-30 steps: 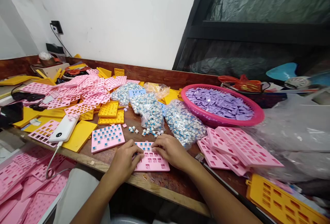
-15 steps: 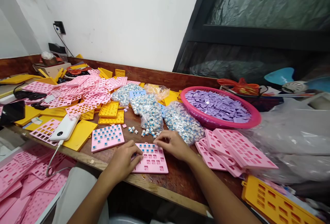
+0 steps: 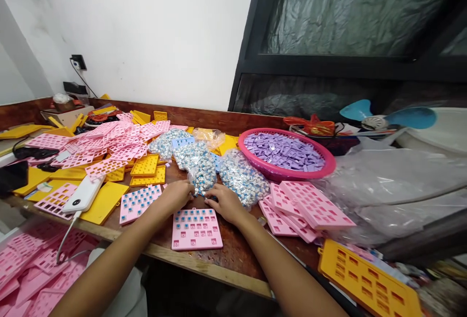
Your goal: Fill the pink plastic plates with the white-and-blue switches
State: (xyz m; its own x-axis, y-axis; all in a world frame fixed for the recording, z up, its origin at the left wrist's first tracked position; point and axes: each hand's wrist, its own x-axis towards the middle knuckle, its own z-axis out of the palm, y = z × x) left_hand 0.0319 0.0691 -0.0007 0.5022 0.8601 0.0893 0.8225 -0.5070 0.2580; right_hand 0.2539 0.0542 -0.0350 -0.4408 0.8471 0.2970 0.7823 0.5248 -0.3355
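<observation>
A pink keyboard plate lies near the table's front edge, its upper rows partly filled with blue-and-white key switches and its lower square holes bare. Beyond its far edge, my left hand has its fingers curled at the loose switches by the mouth of a clear bag of switches. My right hand faces it, thumb and fingers drawn together at the same spot. Whatever lies between the fingertips of either hand is too small to make out. A second pink plate, well filled with switches, rests partly behind my left forearm.
Another bag of switches lies beside a pink basket of purple keycaps. Stacked pink plates and a yellow plate are at right. Pink plates, yellow cases and a white power bank crowd the left.
Both hands have left the pink plate and moved forward to the loose switches at the bag. More switches sit in the plate's second row. The view has shifted right.
</observation>
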